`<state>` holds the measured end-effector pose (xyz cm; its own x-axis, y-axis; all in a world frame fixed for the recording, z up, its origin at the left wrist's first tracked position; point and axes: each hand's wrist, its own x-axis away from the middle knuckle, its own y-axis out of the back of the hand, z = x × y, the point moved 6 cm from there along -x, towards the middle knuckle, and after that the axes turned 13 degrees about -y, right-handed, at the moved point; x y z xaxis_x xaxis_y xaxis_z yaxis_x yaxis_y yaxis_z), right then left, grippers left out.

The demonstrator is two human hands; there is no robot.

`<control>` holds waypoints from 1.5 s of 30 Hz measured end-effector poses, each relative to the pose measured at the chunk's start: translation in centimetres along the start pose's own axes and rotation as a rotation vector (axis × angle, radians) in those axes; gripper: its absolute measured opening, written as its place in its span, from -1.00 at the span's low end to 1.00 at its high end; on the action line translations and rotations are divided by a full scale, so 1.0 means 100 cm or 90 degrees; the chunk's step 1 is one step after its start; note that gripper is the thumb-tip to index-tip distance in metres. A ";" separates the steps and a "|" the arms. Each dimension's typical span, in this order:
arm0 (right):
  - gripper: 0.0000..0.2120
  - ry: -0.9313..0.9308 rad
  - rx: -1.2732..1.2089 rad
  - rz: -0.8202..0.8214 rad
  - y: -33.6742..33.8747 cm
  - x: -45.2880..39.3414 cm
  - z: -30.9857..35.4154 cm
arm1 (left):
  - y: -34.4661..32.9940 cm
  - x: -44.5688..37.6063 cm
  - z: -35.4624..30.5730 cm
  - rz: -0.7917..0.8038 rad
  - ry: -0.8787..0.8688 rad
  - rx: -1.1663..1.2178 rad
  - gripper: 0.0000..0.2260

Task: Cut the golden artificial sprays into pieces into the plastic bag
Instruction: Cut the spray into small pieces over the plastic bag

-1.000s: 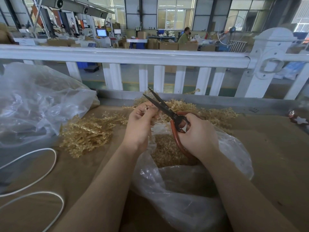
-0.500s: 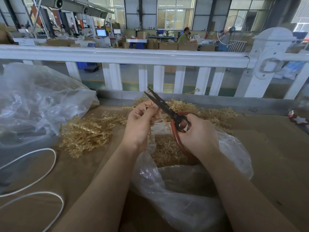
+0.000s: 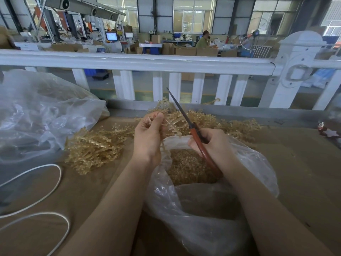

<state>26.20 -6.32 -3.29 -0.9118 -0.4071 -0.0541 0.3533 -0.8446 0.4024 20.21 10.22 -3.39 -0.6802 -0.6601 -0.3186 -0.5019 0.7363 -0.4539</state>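
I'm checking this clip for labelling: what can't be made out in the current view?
- Right hand: its fingers wrap the scissors handles, hiding them.
- Spray held by the left hand: its stem end is covered by the fingers.
- Bag: its bottom is hidden behind the forearms and the frame's lower edge.
- Red ornament: cut by the right edge.

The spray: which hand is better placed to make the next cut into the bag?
The right hand. It already grips the scissors, blades together beside the spray, above the open bag. The left hand only pinches the spray.
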 end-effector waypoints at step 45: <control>-0.54 0.024 0.121 -0.062 0.012 -0.007 -0.010 | -0.007 0.000 -0.002 0.119 0.042 0.040 -0.89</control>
<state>27.50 -7.39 -3.66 -0.9298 -0.3430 -0.1337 0.2152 -0.8011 0.5585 20.48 9.74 -2.90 -0.7924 -0.5008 -0.3482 -0.3312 0.8327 -0.4438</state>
